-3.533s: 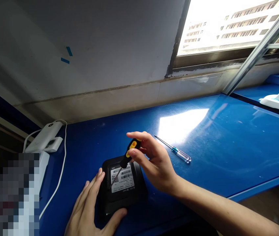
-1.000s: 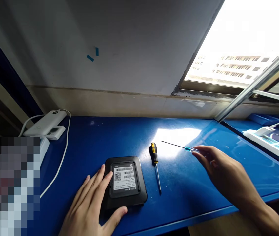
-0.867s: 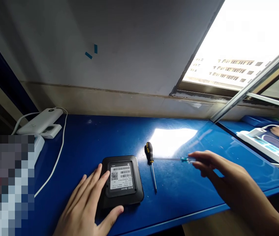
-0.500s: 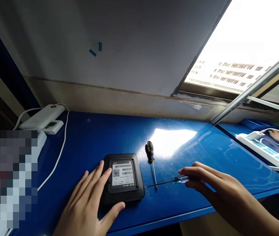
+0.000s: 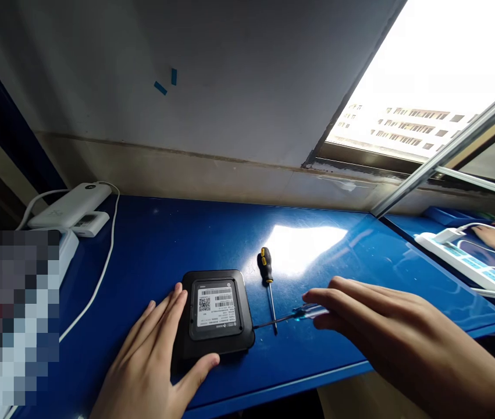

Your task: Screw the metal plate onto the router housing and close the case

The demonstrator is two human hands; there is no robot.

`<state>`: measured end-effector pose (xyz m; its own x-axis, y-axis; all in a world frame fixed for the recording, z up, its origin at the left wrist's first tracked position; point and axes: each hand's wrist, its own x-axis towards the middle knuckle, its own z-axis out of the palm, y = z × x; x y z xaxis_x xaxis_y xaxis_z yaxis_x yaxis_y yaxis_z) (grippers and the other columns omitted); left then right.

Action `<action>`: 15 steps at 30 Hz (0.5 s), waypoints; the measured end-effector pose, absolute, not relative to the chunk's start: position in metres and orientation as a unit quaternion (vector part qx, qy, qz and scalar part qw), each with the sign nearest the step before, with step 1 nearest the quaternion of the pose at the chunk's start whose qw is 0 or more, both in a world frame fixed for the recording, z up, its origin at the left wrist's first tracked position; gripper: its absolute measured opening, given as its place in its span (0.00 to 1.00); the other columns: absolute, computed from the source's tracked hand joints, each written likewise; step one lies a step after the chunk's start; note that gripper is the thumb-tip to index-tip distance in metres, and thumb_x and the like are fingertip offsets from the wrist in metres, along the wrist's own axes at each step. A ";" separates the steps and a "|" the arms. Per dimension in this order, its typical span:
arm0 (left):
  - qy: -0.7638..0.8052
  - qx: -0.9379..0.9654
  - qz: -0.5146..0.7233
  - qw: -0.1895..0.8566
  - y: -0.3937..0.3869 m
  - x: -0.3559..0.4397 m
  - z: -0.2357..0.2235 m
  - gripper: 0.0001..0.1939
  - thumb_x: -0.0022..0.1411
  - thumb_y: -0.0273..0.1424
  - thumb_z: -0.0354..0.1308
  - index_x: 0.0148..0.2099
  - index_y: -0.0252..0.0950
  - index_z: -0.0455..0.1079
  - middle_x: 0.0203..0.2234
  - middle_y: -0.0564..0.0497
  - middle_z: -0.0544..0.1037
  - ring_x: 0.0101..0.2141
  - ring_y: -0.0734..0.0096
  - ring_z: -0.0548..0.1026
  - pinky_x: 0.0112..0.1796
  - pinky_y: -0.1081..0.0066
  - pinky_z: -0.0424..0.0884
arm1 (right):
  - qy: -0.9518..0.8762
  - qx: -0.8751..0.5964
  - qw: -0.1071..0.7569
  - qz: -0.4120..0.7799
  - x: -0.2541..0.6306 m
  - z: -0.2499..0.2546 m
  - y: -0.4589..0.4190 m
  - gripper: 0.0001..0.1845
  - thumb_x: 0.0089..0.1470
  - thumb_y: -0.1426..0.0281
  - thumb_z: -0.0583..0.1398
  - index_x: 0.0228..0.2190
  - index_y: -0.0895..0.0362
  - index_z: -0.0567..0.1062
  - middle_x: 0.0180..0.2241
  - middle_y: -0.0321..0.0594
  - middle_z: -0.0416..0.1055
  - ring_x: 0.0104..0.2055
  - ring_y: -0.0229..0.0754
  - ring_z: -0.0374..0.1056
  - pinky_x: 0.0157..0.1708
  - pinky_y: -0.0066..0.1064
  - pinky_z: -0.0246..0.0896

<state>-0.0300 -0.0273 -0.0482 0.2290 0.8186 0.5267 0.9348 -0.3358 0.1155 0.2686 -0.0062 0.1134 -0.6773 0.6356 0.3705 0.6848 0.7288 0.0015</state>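
1. Firstly, blue table [image 5: 338, 279].
2. Right hand [image 5: 373, 329]: fingers closed round the clear-handled screwdriver [image 5: 298, 315].
3. Left hand [image 5: 146, 355]: fingers spread, resting against the black box [image 5: 217, 311].
4. Black box: flat on table, label up, between hands.
5. Clear-handled screwdriver: tip at box's right side.
6. Black-and-yellow screwdriver [image 5: 266, 270]: lying beside box.

At your left one white oblong device [image 5: 66, 206], one smaller white unit [image 5: 93, 223], one white cable [image 5: 108, 256], ahead two blue strips [image 5: 174, 77] on grey wall [image 5: 238, 75], at your right one window [image 5: 417, 75], metal post [image 5: 439, 156], power strip [image 5: 467, 263], blue tray [image 5: 450, 216].
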 end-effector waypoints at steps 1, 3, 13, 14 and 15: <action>-0.560 -0.778 -0.258 0.119 -0.027 -0.030 -0.048 0.41 0.71 0.57 0.48 0.74 0.35 0.52 0.60 0.40 0.78 0.57 0.45 0.79 0.50 0.54 0.83 | -0.919 -0.348 0.168 -0.076 0.260 0.119 -0.007 0.20 0.74 0.70 0.48 0.40 0.58 0.78 0.30 0.41 0.81 0.26 0.39 0.76 0.25 0.28 0.72; -0.551 -0.783 -0.259 0.130 -0.026 -0.031 -0.047 0.40 0.72 0.56 0.47 0.74 0.34 0.52 0.59 0.38 0.79 0.56 0.46 0.80 0.51 0.54 0.82 | -0.923 -0.343 0.154 -0.084 0.243 0.127 -0.010 0.23 0.73 0.74 0.47 0.33 0.57 0.78 0.27 0.39 0.79 0.24 0.40 0.75 0.23 0.29 0.71; -0.548 -0.792 -0.243 0.116 -0.026 -0.036 -0.048 0.41 0.71 0.57 0.50 0.74 0.36 0.52 0.61 0.40 0.77 0.58 0.48 0.78 0.54 0.54 0.80 | -0.927 -0.324 0.133 -0.132 0.235 0.131 0.005 0.19 0.60 0.85 0.52 0.33 0.59 0.80 0.29 0.42 0.81 0.24 0.41 0.76 0.24 0.28 0.73; -0.549 -0.793 -0.239 0.113 -0.026 -0.037 -0.049 0.42 0.70 0.57 0.51 0.74 0.36 0.52 0.62 0.41 0.77 0.59 0.48 0.78 0.54 0.54 0.80 | -0.926 -0.341 0.134 -0.095 0.241 0.129 0.007 0.17 0.62 0.84 0.52 0.35 0.59 0.80 0.30 0.41 0.81 0.25 0.40 0.76 0.25 0.26 0.73; -0.548 -0.794 -0.237 0.111 -0.027 -0.038 -0.050 0.42 0.70 0.57 0.51 0.75 0.36 0.51 0.63 0.42 0.76 0.59 0.48 0.77 0.55 0.54 0.80 | -0.922 -0.354 0.143 -0.068 0.249 0.126 0.009 0.17 0.63 0.83 0.52 0.38 0.59 0.79 0.31 0.41 0.81 0.26 0.39 0.77 0.26 0.25 0.74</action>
<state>-0.0375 -0.0267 -0.0500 0.2859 0.8184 0.4985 0.9237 -0.3738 0.0839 0.2486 0.0087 0.1258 -0.7080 0.6339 0.3114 0.6727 0.7396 0.0238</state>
